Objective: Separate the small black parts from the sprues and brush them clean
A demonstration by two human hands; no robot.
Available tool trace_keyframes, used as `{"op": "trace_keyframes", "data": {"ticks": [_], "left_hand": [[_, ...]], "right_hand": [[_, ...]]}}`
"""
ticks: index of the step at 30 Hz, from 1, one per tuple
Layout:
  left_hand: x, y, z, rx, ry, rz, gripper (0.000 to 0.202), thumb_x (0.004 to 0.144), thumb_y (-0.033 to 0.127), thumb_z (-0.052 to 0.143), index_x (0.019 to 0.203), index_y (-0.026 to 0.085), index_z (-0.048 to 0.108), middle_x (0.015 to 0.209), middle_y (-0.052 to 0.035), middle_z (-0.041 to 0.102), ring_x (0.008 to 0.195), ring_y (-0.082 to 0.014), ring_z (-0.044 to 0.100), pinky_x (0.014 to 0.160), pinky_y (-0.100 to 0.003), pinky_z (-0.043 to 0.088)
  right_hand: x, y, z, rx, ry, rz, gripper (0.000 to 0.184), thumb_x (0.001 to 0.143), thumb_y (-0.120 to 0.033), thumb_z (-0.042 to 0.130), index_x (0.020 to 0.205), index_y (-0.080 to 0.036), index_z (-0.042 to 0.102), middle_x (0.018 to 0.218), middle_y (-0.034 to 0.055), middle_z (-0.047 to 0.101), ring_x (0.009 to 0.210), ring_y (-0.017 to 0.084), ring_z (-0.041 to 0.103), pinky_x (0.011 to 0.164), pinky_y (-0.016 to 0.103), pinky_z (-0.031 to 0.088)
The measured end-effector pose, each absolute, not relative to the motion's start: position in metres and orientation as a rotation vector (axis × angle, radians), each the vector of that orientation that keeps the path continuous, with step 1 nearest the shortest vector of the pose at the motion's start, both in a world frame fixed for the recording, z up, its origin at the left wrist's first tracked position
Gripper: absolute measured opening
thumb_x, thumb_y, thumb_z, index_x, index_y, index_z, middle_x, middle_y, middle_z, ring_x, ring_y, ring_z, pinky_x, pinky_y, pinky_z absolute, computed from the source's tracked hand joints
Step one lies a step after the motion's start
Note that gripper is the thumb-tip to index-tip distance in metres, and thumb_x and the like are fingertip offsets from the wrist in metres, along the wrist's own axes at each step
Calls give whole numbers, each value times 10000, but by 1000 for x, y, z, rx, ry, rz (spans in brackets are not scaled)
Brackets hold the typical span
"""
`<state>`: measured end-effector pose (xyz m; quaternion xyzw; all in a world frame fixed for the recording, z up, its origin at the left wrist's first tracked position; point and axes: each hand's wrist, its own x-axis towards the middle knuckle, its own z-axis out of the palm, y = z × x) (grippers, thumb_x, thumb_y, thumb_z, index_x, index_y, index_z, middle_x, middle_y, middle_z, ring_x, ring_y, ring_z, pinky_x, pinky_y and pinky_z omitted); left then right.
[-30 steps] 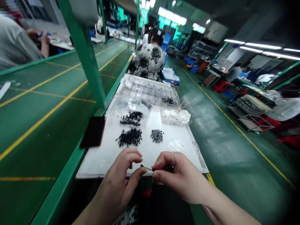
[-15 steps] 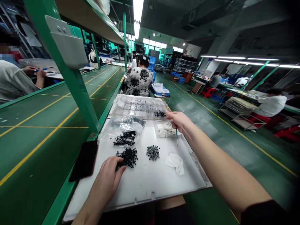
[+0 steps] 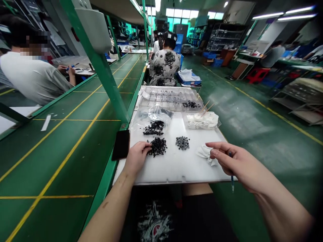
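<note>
Green flooring (image 3: 242, 111) and a yellow-lined belt (image 3: 75, 148) stretch back through a workshop in the head view, with a slanting green post (image 3: 108, 74) at the belt's near side. Across the belt sits a person in a pale shirt (image 3: 35, 79); straight ahead, another in a flower-patterned top (image 3: 165, 67) has their back turned.

On the white table (image 3: 161, 173), the left hand (image 3: 136, 156) is at the left edge of a pile of small black parts (image 3: 159, 147). Its thumb and forefinger are close together there; I cannot tell whether that grip has a part between them. The right hand (image 3: 238, 161) is raised at the table's right side, its curled fingers clamped on a thin blue tool (image 3: 232, 185) that points down. Its forefinger reaches toward a crumpled white cloth (image 3: 202, 151).

Between the hands lies a heap of small grey pieces (image 3: 182, 143). Behind the black pile is a second black heap (image 3: 154, 127), at the front of a clear bag (image 3: 151, 112). Farther back stand a clear compartmented tray (image 3: 156, 98) and, nearer on the right, folded white cloths (image 3: 202, 121) with two thin sticks (image 3: 207, 107). A dark, flat, phone-like slab (image 3: 120, 144) lies at the table's left edge.
</note>
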<state>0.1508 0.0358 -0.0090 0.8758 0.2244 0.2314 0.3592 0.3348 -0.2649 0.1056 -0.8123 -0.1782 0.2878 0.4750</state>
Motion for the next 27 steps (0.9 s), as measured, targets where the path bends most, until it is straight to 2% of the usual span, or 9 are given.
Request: {"op": "trace_keyframes", "data": {"ticks": [4,8,10,12,15,20,22,25,27], "left_hand": [[145,42,9,2148,689,649,231,1024,387,687,1038,165,746,1047,-58,779,981,-211,741,946,-441,611],[144,44,21,2037,788,673,268,1018,407,691,1099,156,743,963,-37,771,839,-187,730,842,-397,616],[145,41,24,1996,791,664,249,1001,394,712,1077,160,752,935,-30,771,804,-178,715,820,-379,602],[146,36,25,1948,776,645,208,967,361,744,1044,169,771,901,-22,778,776,-175,702,793,-355,580],[149,28,26,1843,755,642,161,915,318,776,1006,190,805,840,-14,782,733,-178,678,730,-308,529],[154,16,30,1596,645,640,150,891,308,804,989,196,809,861,-24,785,719,-152,649,693,-266,517],[156,12,30,1493,596,645,141,873,294,827,968,193,803,866,-22,780,711,-137,643,691,-256,525],[155,6,29,1345,558,675,147,846,278,864,945,193,795,867,-11,766,709,-116,633,694,-233,524],[154,2,24,1243,552,683,183,825,280,892,949,192,789,892,-11,761,707,-104,628,696,-221,521]], "right_hand": [[330,-248,103,-2058,-594,619,604,887,-605,734,1301,-166,721,845,25,643,530,84,395,439,243,260],[316,-225,98,-2124,-818,577,470,949,-551,639,1247,-200,735,904,29,680,640,144,555,592,297,451],[307,-215,92,-2159,-889,599,415,959,-500,616,1229,-210,741,974,44,719,740,181,631,700,331,499],[300,-205,86,-2168,-922,621,383,959,-455,617,1229,-214,741,1019,52,743,834,206,678,761,342,509],[295,-188,81,-2176,-959,647,380,952,-399,631,1259,-199,732,1043,62,770,878,218,703,768,341,502],[290,-150,83,-2157,-1094,643,480,914,-356,713,1361,-184,704,1097,70,793,1013,252,711,840,346,484],[287,-135,84,-2140,-1160,631,399,891,-327,746,1274,-217,758,1100,57,796,1021,250,707,822,333,472],[286,-121,84,-2137,-1227,609,124,909,-250,711,964,-229,821,987,43,800,914,217,702,745,310,438],[287,-119,83,-2140,-1251,596,124,924,-247,704,878,-229,817,930,37,797,856,199,695,720,301,423]]}}
